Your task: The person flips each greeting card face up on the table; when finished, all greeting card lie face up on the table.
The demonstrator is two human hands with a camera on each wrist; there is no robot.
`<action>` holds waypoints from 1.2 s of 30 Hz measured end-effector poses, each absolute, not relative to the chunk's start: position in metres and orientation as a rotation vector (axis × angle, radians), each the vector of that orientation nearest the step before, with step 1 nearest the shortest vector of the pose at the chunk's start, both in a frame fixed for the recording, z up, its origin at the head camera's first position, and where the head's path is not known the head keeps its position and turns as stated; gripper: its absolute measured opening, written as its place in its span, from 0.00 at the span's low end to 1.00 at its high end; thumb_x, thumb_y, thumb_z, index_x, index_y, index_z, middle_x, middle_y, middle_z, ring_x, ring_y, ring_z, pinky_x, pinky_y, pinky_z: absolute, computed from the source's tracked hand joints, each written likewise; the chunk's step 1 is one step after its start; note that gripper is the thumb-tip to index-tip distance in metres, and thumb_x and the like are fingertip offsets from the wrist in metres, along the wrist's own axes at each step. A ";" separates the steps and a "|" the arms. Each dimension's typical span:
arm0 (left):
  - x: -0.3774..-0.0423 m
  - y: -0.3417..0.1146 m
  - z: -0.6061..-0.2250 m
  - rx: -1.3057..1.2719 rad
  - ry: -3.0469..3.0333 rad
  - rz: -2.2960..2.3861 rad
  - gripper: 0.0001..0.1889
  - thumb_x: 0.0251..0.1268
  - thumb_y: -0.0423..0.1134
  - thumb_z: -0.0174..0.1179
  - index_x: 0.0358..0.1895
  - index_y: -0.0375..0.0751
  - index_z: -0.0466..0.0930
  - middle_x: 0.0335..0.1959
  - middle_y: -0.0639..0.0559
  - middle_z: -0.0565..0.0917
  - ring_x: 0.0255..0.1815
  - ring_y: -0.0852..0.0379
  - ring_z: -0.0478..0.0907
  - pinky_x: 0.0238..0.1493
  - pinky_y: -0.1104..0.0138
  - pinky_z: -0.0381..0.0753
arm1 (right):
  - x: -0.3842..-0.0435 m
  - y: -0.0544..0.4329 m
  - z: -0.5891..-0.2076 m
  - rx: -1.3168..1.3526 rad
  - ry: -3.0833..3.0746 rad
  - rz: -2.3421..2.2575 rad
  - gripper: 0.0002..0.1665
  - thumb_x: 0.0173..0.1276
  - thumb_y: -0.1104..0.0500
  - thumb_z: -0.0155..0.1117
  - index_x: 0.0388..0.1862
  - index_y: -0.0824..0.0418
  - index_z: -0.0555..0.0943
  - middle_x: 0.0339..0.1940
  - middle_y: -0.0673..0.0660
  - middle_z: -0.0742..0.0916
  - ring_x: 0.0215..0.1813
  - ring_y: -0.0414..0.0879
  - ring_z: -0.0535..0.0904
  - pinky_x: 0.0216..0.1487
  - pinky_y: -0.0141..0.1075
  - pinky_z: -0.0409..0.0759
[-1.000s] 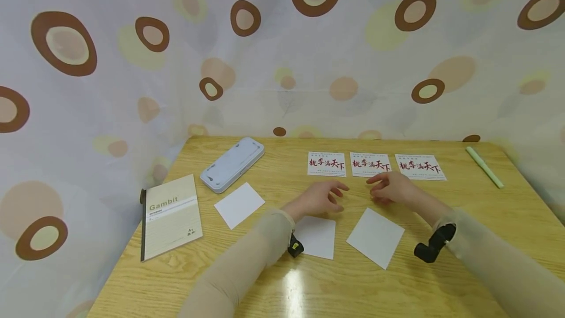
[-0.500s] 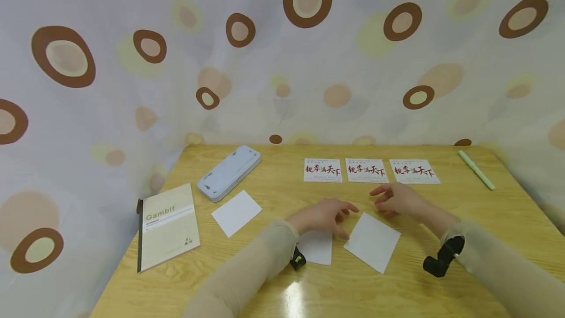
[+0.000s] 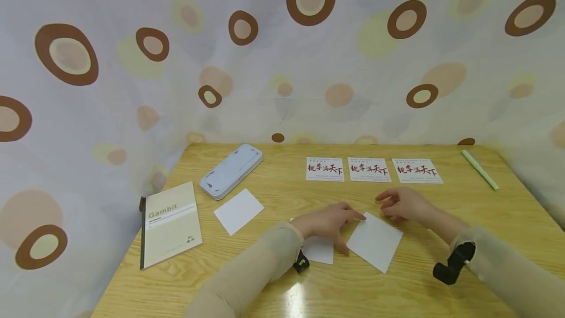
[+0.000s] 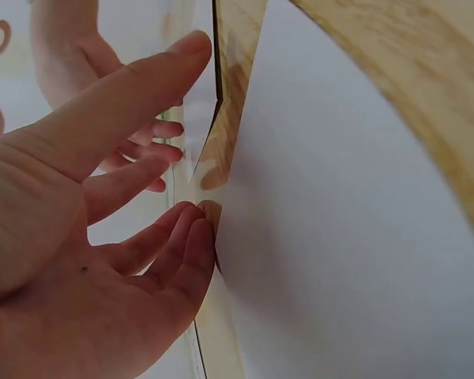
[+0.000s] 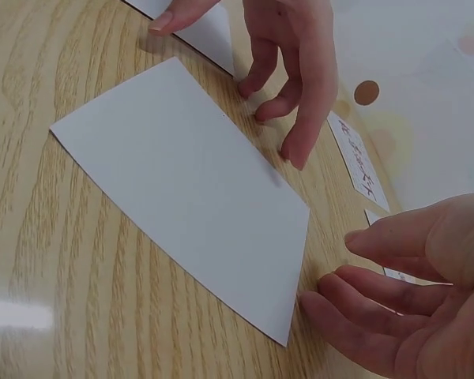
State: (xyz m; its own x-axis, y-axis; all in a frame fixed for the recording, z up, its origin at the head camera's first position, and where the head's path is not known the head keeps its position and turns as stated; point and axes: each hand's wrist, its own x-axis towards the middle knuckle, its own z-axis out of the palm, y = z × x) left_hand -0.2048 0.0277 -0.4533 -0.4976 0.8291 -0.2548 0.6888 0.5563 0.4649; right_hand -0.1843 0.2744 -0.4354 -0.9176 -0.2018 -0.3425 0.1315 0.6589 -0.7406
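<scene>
A blank white card point(image 3: 375, 243) lies turned askew on the wooden table, between my hands. At its left side is my left hand point(image 3: 326, 223), thumb and fingers spread apart with nothing gripped; whether the fingertips touch the card I cannot tell. Beneath that hand another blank card point(image 3: 320, 251) is partly covered. My right hand point(image 3: 407, 205) hovers by the tilted card's upper right edge, fingers loosely bent and holding nothing. In the right wrist view the right hand point(image 5: 411, 292) is close to one corner of the white card point(image 5: 189, 189).
Along the back lie three cards with red writing, the left point(image 3: 325, 169), middle point(image 3: 370, 169) and right point(image 3: 417, 171). A third blank card point(image 3: 239, 211), a pale tin case point(image 3: 231, 171) and a notebook point(image 3: 171, 225) are at the left. A light green pen point(image 3: 480, 170) lies far right.
My left hand has moved right and nearer to me, from above the left blank card to the tilted card's left side. My right hand has shifted slightly right and away from the printed cards.
</scene>
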 end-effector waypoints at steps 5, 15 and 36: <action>-0.205 0.031 -0.453 1.246 2.370 0.420 0.47 0.47 0.50 0.78 0.74 0.58 0.65 0.68 0.52 0.66 0.67 0.59 0.65 0.67 0.71 0.67 | -0.182 0.274 -0.431 -0.051 2.460 -1.160 0.26 0.67 0.66 0.65 0.61 0.76 0.73 0.44 0.66 0.85 0.40 0.47 0.83 0.39 0.41 0.87; -0.205 0.031 -0.456 1.232 2.374 0.419 0.45 0.48 0.49 0.78 0.73 0.58 0.66 0.68 0.54 0.68 0.66 0.60 0.66 0.66 0.72 0.67 | -0.181 0.272 -0.435 -0.051 2.447 -1.171 0.26 0.67 0.65 0.65 0.61 0.75 0.74 0.43 0.64 0.85 0.39 0.47 0.83 0.39 0.41 0.87; -0.213 0.029 -0.458 1.220 2.322 0.605 0.35 0.56 0.42 0.73 0.69 0.48 0.73 0.57 0.55 0.80 0.51 0.67 0.76 0.53 0.79 0.73 | -0.177 0.269 -0.439 -0.089 2.458 -1.153 0.25 0.65 0.66 0.66 0.59 0.75 0.76 0.37 0.58 0.85 0.31 0.45 0.75 0.28 0.33 0.76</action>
State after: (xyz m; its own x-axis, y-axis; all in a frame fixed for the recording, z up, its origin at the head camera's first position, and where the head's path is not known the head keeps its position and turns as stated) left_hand -0.2133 0.0286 -0.4582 -0.5100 0.8407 -0.1819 0.6452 0.5138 0.5655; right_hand -0.1769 0.2694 -0.4386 -0.9089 -0.2317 -0.3468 0.1185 0.6537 -0.7474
